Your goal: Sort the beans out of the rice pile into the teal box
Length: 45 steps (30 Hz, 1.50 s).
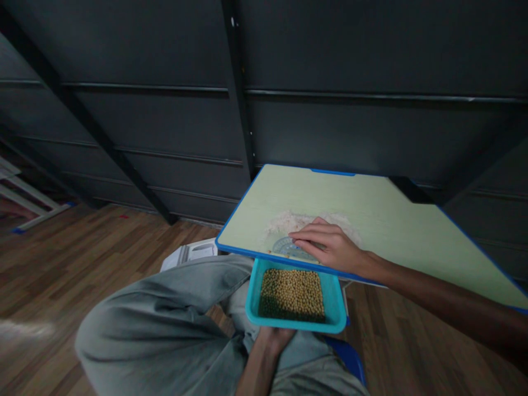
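Note:
My left hand (277, 336) supports a turquoise plastic tray (337, 308) from below, at its near side; most of its fingers are hidden under the tray. Round yellowish beans (293, 290) cover the bottom of the tray, which sits just under the table's front edge. Over the table, my right hand (332, 243) has its fingers closed on a clear semicircular protractor (284, 246). The protractor is close to the tabletop by the front edge. Around and behind the fingers lies a spread of pale, flour-like powder (284, 222). A few small bits lie along the edge.
The pale green table (412, 236) has a blue rim and a dark slot-like piece (410, 190) at the back right. Behind it stands a dark panelled wall (165, 121). A white object (190, 254) shows beside my knee, above the wooden floor (124, 236).

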### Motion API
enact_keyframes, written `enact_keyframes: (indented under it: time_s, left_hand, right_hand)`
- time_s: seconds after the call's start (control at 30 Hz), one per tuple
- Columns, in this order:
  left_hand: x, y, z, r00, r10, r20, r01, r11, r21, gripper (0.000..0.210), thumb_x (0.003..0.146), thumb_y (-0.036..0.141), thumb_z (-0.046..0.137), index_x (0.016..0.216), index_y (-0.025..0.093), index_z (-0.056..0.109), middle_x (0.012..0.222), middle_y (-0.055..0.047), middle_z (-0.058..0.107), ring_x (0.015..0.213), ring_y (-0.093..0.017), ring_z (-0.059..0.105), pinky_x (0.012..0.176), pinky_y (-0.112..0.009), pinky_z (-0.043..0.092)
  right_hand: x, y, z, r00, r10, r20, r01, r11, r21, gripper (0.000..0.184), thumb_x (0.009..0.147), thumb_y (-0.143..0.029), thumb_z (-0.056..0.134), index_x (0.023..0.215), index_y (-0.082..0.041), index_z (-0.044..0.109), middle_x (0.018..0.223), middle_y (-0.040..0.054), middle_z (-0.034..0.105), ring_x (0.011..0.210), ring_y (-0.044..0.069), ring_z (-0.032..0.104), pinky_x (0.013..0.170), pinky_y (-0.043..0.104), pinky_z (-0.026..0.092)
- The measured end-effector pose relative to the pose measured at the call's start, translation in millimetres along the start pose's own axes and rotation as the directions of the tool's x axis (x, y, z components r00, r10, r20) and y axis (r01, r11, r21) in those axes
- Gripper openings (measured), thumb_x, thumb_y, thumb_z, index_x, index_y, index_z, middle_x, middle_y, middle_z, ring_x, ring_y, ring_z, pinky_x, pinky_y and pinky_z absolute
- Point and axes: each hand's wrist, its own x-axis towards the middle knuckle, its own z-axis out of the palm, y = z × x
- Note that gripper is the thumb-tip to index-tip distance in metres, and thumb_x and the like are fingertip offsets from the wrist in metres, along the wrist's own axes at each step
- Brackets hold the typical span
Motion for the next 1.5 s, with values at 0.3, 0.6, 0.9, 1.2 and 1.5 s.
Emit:
enact_keyframes:
  time_s: [0.3, 0.6, 0.9, 1.2, 1.5]
  left_hand:
    - [-5.0, 2.2, 10.5, 1.000, 0.013, -0.029, -0.013, 0.999, 0.031, 0.032, 0.089, 0.028, 0.047, 0.115, 0.024, 0.066, 0.107, -0.007, 0.073, 0.108, -0.026, 0.064, 0.103, -0.048, 0.043]
    - [-5.2, 1.4, 9.2, 1.000, -0.010, 0.017, 0.009, 0.999, 0.039, 0.031, 0.091, 0.031, 0.045, 0.110, 0.021, 0.068, 0.111, -0.009, 0.072, 0.110, -0.025, 0.062, 0.105, -0.047, 0.040]
    - [-2.3, 6.9, 1.3, 0.999, 0.015, -0.043, -0.017, 0.999, -0.038, 0.035, 0.090, 0.027, 0.047, 0.122, 0.025, 0.060, 0.112, -0.006, 0.071, 0.102, -0.021, 0.066, 0.101, -0.044, 0.044]
    - [-7.7, 43.9, -7.2, 0.997, 0.074, -0.036, -0.075, 0.997, -0.025, 0.031, 0.090, 0.036, 0.047, 0.105, 0.019, 0.069, 0.102, -0.009, 0.074, 0.098, -0.026, 0.067, 0.095, -0.047, 0.049]
    - [-7.7, 51.5, -10.7, 0.978, 0.202, -0.040, -0.205, 0.976, -0.079, 0.037, 0.093, 0.019, 0.037, 0.118, 0.027, 0.063, 0.098, -0.003, 0.075, 0.095, -0.020, 0.069, 0.102, -0.041, 0.046]
  right_hand:
    - [0.4, -0.2, 1.2, 0.999, 0.022, -0.032, -0.021, 1.000, 0.016, 0.030, 0.092, -0.020, 0.055, 0.120, -0.027, 0.063, 0.106, 0.0011, 0.072, 0.096, 0.017, 0.065, 0.092, 0.039, 0.045]
    - [-2.0, -0.2, 1.4, 1.000, -0.001, 0.009, 0.001, 1.000, 0.022, 0.027, 0.092, -0.021, 0.055, 0.118, -0.026, 0.064, 0.107, 0.0017, 0.071, 0.096, 0.016, 0.065, 0.092, 0.038, 0.045]
    - [-3.5, 1.4, 2.4, 0.999, -0.013, -0.043, 0.015, 0.999, 0.043, 0.034, 0.089, -0.017, 0.059, 0.121, -0.028, 0.062, 0.105, 0.0011, 0.072, 0.094, 0.017, 0.066, 0.089, 0.039, 0.049]
    - [15.8, -1.4, -0.2, 0.994, 0.057, -0.088, -0.058, 0.998, 0.000, 0.027, 0.090, -0.020, 0.058, 0.115, -0.027, 0.066, 0.103, 0.0034, 0.071, 0.090, 0.019, 0.065, 0.082, 0.040, 0.051]
    - [115.4, 11.7, 42.0, 1.000, -0.004, -0.023, 0.003, 0.999, -0.033, 0.023, 0.093, -0.023, 0.053, 0.111, -0.021, 0.067, 0.097, 0.0048, 0.071, 0.081, 0.016, 0.065, 0.078, 0.032, 0.050]
